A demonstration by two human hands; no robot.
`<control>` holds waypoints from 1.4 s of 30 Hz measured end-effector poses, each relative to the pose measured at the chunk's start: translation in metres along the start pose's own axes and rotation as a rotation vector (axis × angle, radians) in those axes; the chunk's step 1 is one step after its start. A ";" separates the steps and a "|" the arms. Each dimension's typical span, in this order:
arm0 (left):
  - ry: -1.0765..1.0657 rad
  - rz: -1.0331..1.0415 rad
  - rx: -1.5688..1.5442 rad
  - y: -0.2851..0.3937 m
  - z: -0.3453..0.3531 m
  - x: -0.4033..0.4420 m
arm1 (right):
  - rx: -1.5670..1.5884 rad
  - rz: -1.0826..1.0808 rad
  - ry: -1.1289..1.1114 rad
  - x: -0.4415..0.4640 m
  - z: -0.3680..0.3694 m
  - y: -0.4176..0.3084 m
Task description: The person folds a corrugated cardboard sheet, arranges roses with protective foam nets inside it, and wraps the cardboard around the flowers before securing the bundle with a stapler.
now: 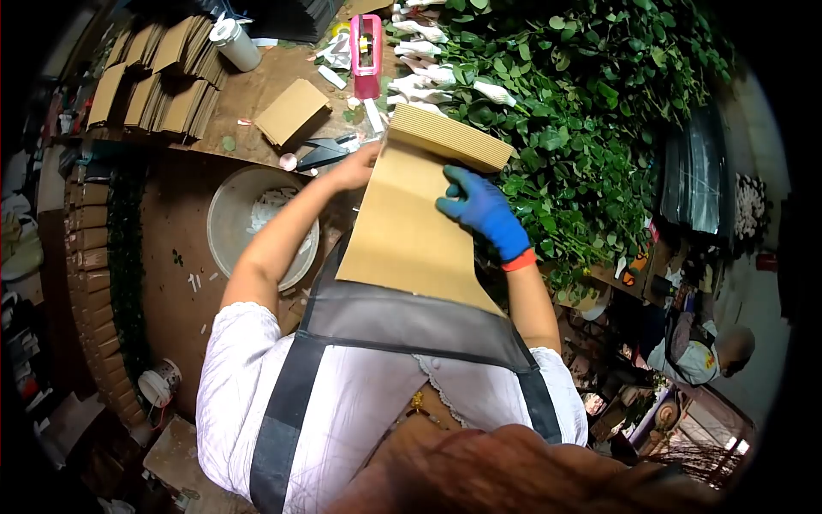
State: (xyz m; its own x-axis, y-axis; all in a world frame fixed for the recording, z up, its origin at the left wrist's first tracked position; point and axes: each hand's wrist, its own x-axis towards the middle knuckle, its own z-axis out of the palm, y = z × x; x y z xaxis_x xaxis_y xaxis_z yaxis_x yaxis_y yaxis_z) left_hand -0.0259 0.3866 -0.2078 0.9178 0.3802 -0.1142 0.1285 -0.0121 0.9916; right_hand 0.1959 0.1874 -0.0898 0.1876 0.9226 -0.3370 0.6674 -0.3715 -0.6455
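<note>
A tan cardboard sheet [411, 218] with a ribbed, folded top flap [449, 137] stands tilted in front of the dark apron. My left hand [355, 167], bare, is closed on its upper left edge, with the fingertips partly hidden by the sheet. On the right edge, just below the flap, my right hand [479, 208] in a blue glove holds the sheet, two digits bent over its front face. Black-handled scissors [324, 154] lie on the table beside my left hand. A small stack of cardboard pieces [292, 112] lies beyond them.
Leafy stems with white-wrapped heads [419, 73] cover the table's right side. At the back are a pink tool [366, 56], a white bottle [235, 44] and cardboard stacks [184, 107]. A round bin [224, 223] stands below the table edge. A person [698, 358] is at far right.
</note>
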 end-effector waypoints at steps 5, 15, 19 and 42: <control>-0.112 -0.152 1.042 0.086 -0.015 -0.007 | -0.641 0.052 -0.220 0.018 0.040 -0.005; -0.146 0.641 1.097 0.033 0.031 0.007 | -0.064 -0.193 -0.303 -0.006 0.000 -0.037; -0.122 0.612 1.130 0.027 0.035 0.008 | -0.356 -0.324 -0.177 -0.020 0.040 -0.058; -0.179 0.422 0.941 0.002 0.047 0.021 | -0.767 -0.763 0.421 0.231 0.132 -0.161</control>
State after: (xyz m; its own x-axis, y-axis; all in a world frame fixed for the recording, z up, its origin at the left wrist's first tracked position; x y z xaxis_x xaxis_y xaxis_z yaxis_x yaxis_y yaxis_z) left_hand 0.0110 0.3506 -0.2110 0.9884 0.0366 0.1472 -0.0450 -0.8560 0.5150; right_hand 0.0368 0.4468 -0.1542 -0.3231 0.8948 0.3082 0.9448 0.3236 0.0511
